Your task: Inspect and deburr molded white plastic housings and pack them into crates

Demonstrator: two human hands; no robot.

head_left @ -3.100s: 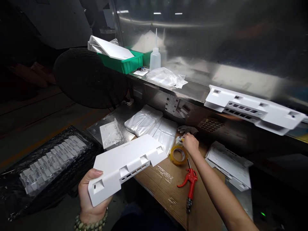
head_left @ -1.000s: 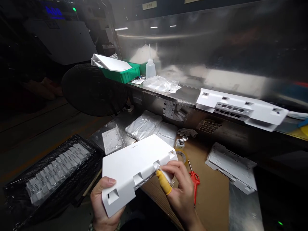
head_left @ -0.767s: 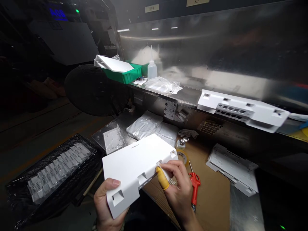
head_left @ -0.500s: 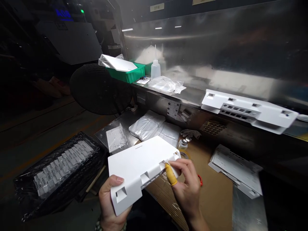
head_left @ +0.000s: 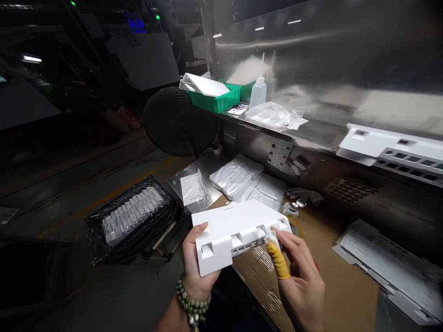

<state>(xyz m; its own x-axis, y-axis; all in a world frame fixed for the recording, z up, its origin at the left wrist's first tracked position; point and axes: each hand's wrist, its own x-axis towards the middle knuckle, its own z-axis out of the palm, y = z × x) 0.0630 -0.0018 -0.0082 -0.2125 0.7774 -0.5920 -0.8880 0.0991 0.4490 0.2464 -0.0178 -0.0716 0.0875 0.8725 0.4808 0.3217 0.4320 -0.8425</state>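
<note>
A white plastic housing [head_left: 238, 221] with square recesses and a row of port openings along its near edge is held in front of me. My left hand [head_left: 199, 258] grips its left end, thumb on top, with a bead bracelet at the wrist. At the right end, my right hand [head_left: 294, 263] pinches the ported edge. A yellow finger cot [head_left: 278, 261] covers its thumb, and a small white piece or flap between thumb and fingers cannot be made out clearly.
A black-lined crate [head_left: 93, 240] of wrapped white parts stands at the left. Bagged parts [head_left: 237, 175] lie behind the housing. The shelf [head_left: 311, 143] bears a green bin [head_left: 216, 102], a bottle [head_left: 258, 92] and a white housing [head_left: 374, 143]. Another housing [head_left: 391, 267] lies at the right.
The view has turned left, so the surroundings sit farther right. The housing has tilted, showing more of its ported edge. Both hands still hold it.
</note>
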